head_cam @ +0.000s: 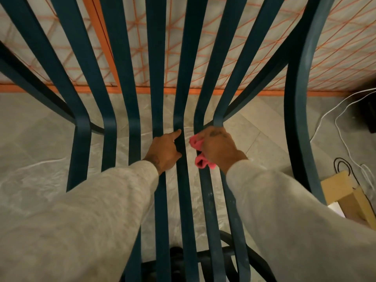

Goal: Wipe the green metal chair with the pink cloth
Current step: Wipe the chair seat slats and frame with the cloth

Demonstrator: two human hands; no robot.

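Observation:
The green metal chair (130, 98) fills the view, its flat slats running from the backrest down into the seat. My left hand (164, 150) rests on a middle slat at the bend, thumb and fingers wrapped round it, forefinger pointing forward. Just to the right, my right hand (218, 148) is closed on the bunched pink cloth (198, 153), pressing it against the neighbouring slat. Part of the cloth pokes out on the left of that hand. Grey sleeves cover both forearms.
Pale floor under clear plastic sheeting (40, 176) lies beneath the chair. An orange-framed wire mesh panel (154, 58) stands behind it. White cables (341, 123) and a cardboard box (345, 190) lie on the right. The chair's curved armrest (301, 98) rises at the right.

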